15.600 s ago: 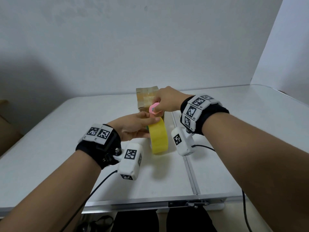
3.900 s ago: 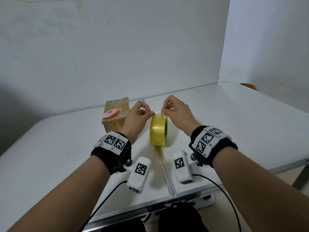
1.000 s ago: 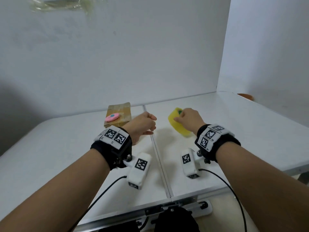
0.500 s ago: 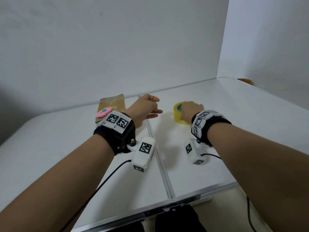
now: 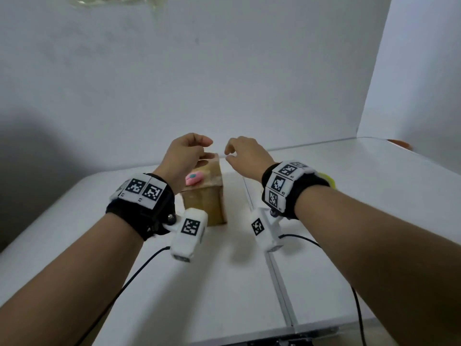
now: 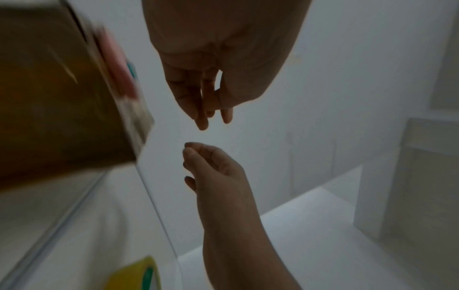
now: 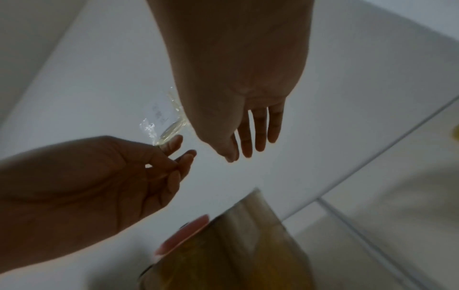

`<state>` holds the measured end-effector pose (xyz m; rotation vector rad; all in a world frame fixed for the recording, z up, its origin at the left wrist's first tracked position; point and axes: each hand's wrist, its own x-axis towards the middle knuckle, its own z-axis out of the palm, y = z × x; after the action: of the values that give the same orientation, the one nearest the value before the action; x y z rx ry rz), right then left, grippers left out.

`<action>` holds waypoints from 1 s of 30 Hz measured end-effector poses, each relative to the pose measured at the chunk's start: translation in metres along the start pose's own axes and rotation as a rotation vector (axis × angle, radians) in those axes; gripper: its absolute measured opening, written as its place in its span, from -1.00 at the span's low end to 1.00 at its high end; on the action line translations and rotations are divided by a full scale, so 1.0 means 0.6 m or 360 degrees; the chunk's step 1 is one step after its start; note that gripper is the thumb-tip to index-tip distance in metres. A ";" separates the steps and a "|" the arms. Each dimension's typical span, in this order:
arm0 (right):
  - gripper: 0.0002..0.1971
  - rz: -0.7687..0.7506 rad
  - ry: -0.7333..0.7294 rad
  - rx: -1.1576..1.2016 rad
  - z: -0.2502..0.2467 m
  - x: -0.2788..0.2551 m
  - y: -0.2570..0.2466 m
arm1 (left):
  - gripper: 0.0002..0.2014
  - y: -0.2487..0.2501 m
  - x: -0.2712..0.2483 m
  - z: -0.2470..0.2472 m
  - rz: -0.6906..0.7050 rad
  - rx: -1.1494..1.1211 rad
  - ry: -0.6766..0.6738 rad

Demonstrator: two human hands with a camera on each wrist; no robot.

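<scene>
A brown cardboard box (image 5: pixel 207 198) stands on the white table (image 5: pixel 374 196), with a pink cutter (image 5: pixel 194 178) lying on its top. My left hand (image 5: pixel 210 148) hovers over the box's far top edge, fingers loosely curled and holding nothing I can see. Just right of it my right hand (image 5: pixel 227 154) hangs with relaxed, empty fingers. The left wrist view shows both hands, left (image 6: pixel 213 119) and right (image 6: pixel 191 149), fingertips a short gap apart beside the box (image 6: pixel 62 98). The yellow tape roll (image 5: pixel 329 182) lies on the table behind my right wrist.
Crumpled clear tape (image 5: pixel 117 1) is stuck high on the back wall; in the right wrist view a tape scrap (image 7: pixel 159 121) shows just past my left fingertips, touching or not I cannot tell. A seam (image 5: pixel 277 278) divides the table. Walls close the back and right.
My right hand has let go of the yellow tape roll and swung left. Both hands have risen and now meet above the box's far edge.
</scene>
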<state>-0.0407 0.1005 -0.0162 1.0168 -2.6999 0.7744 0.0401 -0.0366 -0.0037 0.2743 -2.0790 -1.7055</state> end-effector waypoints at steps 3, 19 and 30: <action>-0.70 -0.0117 -0.0160 0.0079 0.022 0.011 -0.049 | -0.67 -0.015 -0.003 -0.079 -0.0134 -0.0115 0.0101; -0.75 -0.0241 -0.0507 -0.0180 0.073 0.002 -0.134 | -0.66 -0.080 -0.036 -0.168 -0.0390 -0.0478 0.0206; -0.76 -0.0087 -0.0100 0.0214 0.081 -0.011 -0.107 | -0.66 -0.058 -0.044 -0.145 -0.0376 -0.0462 0.0186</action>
<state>0.0077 0.0385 -0.0332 1.1575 -2.6902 0.9397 0.0985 -0.1101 -0.0300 0.5305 -1.7433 -2.0479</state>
